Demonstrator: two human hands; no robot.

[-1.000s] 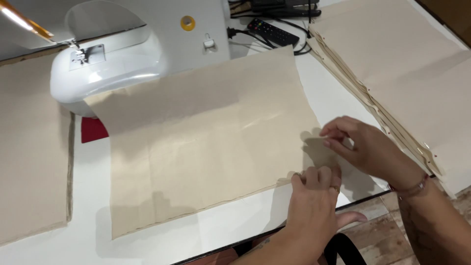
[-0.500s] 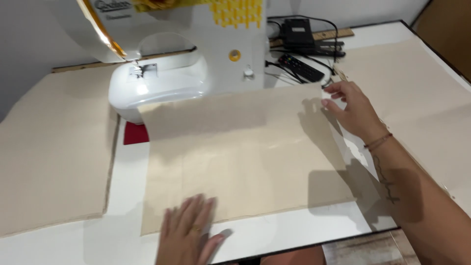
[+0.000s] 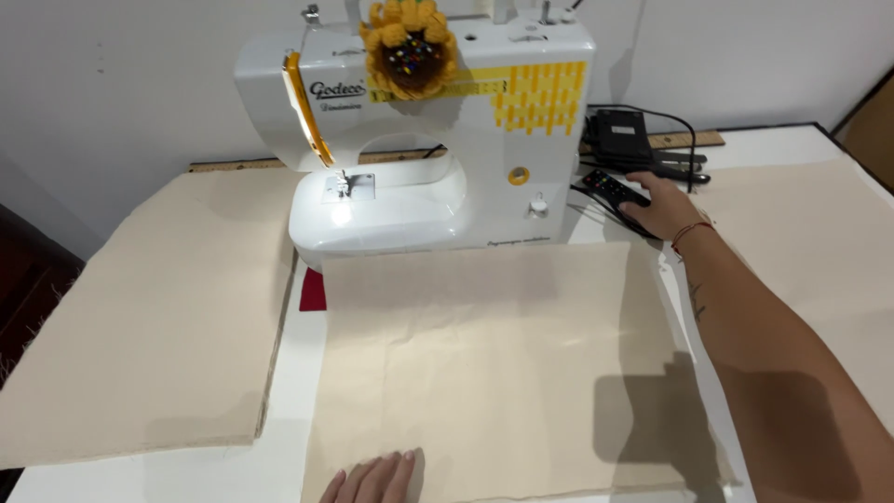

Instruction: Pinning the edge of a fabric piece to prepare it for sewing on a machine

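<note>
A beige fabric piece (image 3: 484,363) lies flat on the white table in front of a white sewing machine (image 3: 419,140) with yellow trim. My left hand (image 3: 372,480) rests flat on the fabric's near edge, fingers together, holding nothing. My right hand (image 3: 663,205) reaches to the right of the machine and lies on a black remote-like controller (image 3: 610,186); whether the fingers grip it cannot be told.
A large beige fabric sheet (image 3: 158,326) covers the table's left, another (image 3: 810,233) the right. A black foot pedal with cables (image 3: 619,130) and a wooden ruler (image 3: 684,140) sit behind my right hand. A red item (image 3: 312,293) peeks out beneath the machine.
My right hand left the fabric's far right corner and moved back to the black controller. My view tilted up, showing more of the machine. My left hand stayed at the near edge.
</note>
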